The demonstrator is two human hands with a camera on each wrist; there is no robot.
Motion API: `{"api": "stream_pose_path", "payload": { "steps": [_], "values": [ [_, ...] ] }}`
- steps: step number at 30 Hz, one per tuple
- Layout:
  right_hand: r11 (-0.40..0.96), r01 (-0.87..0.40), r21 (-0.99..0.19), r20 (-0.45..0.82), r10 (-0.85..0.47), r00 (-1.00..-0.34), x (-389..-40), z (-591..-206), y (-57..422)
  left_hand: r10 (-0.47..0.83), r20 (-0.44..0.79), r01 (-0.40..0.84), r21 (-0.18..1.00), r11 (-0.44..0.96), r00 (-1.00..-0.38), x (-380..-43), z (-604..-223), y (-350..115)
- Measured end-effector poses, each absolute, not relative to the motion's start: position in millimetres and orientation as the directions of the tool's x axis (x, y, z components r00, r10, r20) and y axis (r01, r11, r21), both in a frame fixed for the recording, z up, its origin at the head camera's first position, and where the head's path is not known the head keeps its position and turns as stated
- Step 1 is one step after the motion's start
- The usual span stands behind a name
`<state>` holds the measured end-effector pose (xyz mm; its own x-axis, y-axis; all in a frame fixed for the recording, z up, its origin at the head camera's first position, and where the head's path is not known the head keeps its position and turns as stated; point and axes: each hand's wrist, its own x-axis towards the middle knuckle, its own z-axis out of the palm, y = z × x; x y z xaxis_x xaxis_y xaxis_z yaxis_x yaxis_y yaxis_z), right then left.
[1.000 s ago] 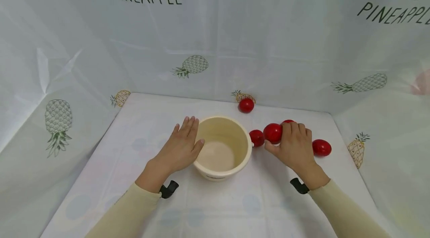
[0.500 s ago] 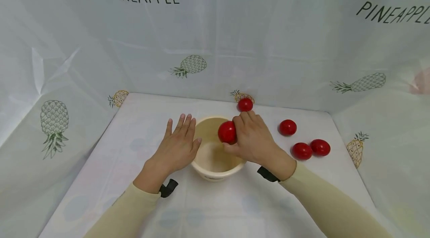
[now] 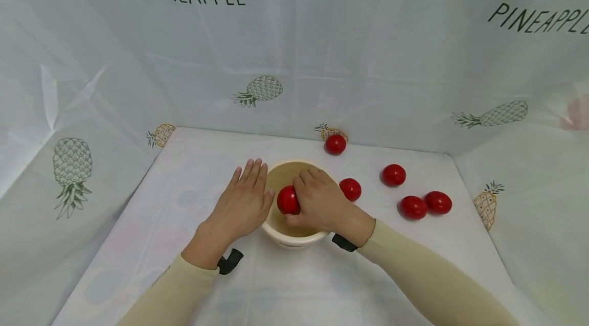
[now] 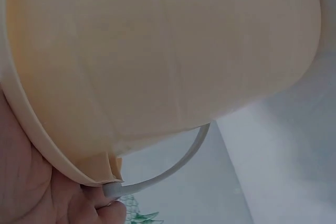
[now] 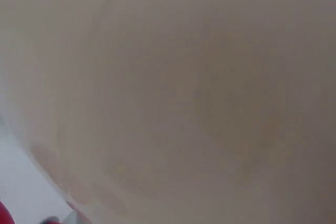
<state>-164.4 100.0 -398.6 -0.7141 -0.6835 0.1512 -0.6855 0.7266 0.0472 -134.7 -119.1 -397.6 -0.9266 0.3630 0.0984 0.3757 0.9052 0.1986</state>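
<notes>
- The right hand grips a red ball with curled fingers, over and partly within the mouth of a cream plastic bucket; whether the ball touches the bucket's floor cannot be told.
- The left hand lies along the bucket's left side, its fingers straight and the thumb slightly apart; the left wrist view shows this hand touching the rim.
- A thin grey handle hangs in a curve from the bucket, beside the left fingertips.
- A second ball is just right of the bucket, partly behind the right hand.
- A third ball sits near the back edge of the white-covered table.
- Farther right is a fourth ball, apart from an oval-looking red pair that lie side by side.
- Both wrists carry black mounts near the cuffs of beige sleeves.
- Behind hangs a pale sheet printed with pineapples and the word "PINEAPPLE".
- The right wrist view is mostly blurred cream, with red at its lower left corner.
</notes>
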Motion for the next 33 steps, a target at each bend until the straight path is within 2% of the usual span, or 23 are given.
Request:
{"api": "stream_pose_path", "payload": {
  "steps": [12,22,33],
  "values": [
    [0.718,-0.685,0.123,0.104,-0.696,-0.710,-163.5,-402.6,98.2,0.367,0.085,0.377,0.210,0.902,-0.926,-134.9,-399.1,-118.1],
    [0.724,-0.676,0.136,0.053,-0.687,-0.725,-163.5,-404.2,97.6,0.367,0.080,0.375,0.230,0.898,-0.927,-135.0,-398.8,-117.9],
    [0.714,-0.687,0.135,0.070,-0.698,-0.712,-162.9,-404.4,98.0,0.367,0.081,0.375,0.231,0.897,-0.927,-134.7,-399.3,-117.4]
  ]
}}
